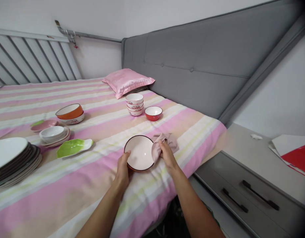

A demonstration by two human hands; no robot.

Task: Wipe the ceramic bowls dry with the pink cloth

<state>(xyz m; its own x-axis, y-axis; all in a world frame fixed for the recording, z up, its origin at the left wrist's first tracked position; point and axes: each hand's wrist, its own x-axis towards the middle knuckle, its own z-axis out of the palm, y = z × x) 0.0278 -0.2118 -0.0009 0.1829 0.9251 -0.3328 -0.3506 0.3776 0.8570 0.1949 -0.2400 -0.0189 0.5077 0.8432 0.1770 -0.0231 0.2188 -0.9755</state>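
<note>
A wide bowl (139,152), cream inside with a dark rim, is tilted toward me just above the striped bed. My left hand (123,168) grips its left edge, thumb over the rim. A pale pink cloth (170,141) is bunched in my right hand (167,154), which presses it against the bowl's right rim. Beyond the bowl stand a stack of small white bowls (134,105) with red trim and a single red bowl (153,114), white inside. To the left lies a green leaf-shaped dish (72,147).
Stacked plates (11,155) sit at the left edge. Behind them are small white dishes (53,133), a pink dish (44,125) and an orange bowl (70,112) on another bowl. A pink pillow (129,81) rests by the grey headboard (192,53). At right is a nightstand (253,148).
</note>
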